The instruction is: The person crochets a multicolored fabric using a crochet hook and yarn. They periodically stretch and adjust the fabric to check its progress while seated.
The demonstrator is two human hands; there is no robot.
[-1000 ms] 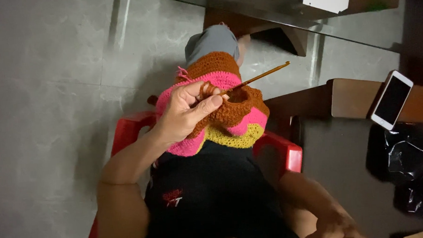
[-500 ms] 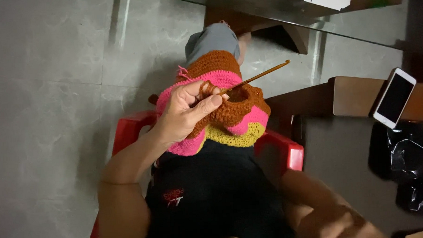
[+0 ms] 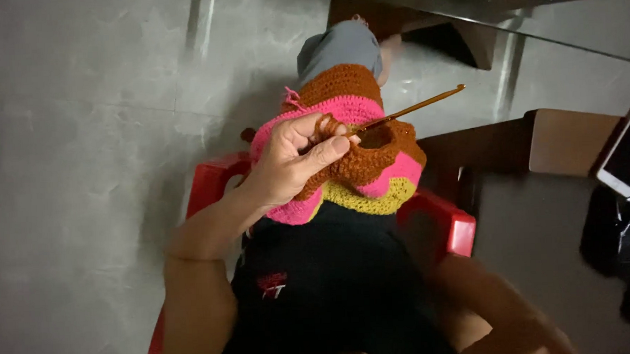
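Observation:
My left hand pinches an amber crochet hook together with a loop of brown yarn. The hook's shaft points up and to the right. The same hand rests on a crocheted piece in brown, pink and yellow bands, which lies over my knee. My right hand is low at the bottom right edge, blurred and partly cut off, away from the crochet work. Whether it holds anything cannot be seen.
I sit on a red plastic chair over a grey tiled floor. A dark wooden table stands at the right with a white phone on it. Black plastic bags lie below the phone. A glass tabletop edge crosses the top.
My right arm has slid lower toward the bottom right edge. The left hand keeps its hold on the hook and the crochet piece almost unmoved.

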